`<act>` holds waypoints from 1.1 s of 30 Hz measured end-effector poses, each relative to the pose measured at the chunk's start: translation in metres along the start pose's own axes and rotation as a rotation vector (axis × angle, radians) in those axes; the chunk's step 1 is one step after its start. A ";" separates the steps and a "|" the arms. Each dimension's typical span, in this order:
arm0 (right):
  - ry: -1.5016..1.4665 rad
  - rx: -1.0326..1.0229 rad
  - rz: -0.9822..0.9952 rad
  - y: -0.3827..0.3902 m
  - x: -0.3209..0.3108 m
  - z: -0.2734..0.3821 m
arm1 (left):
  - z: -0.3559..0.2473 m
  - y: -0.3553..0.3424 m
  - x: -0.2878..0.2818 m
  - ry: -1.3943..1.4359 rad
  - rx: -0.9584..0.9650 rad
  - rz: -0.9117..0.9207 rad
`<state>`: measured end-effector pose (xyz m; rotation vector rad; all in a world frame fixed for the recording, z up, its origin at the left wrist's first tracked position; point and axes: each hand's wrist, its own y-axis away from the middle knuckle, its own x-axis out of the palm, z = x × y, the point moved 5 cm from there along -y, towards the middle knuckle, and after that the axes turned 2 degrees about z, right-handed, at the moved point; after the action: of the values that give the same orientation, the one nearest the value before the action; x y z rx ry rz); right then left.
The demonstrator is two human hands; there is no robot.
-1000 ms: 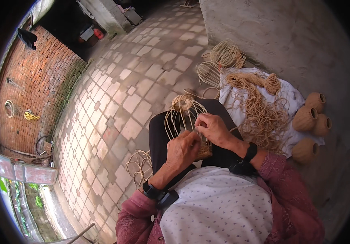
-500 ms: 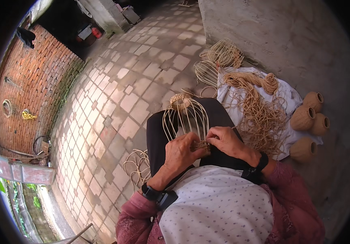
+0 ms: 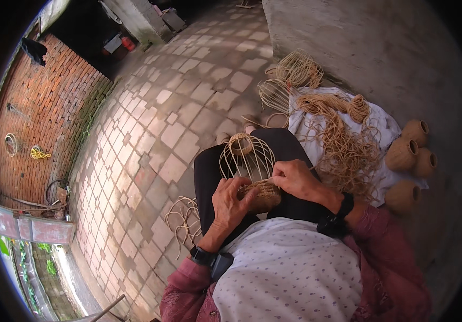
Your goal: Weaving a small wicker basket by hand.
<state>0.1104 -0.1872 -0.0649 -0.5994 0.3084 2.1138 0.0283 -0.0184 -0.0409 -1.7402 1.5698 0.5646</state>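
Note:
A vase-shaped wire frame lies across my lap, its ringed neck pointing away from me. Its near end is wrapped in tan woven cord. My left hand grips that woven end from the left side. My right hand pinches a cord strand against the frame at the edge of the weaving. Both wrists wear dark bands.
A white cloth to my right holds a tangled heap of tan cord. Several finished woven vases lie beside it. Bare wire frames sit further off. Loose cord loops lie on the paved floor at my left. A brick wall stands left.
The frame has tilted and shifted slightly on my lap. My right hand has moved along the woven edge, closer to my left hand.

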 end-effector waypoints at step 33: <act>-1.269 0.219 0.249 0.000 0.024 -0.019 | 0.042 0.019 0.013 0.843 -0.604 0.157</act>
<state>0.1044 -0.1778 -0.0935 0.9610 -0.1279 2.2195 0.0172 0.0046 -0.0815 -2.5315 2.2843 0.4171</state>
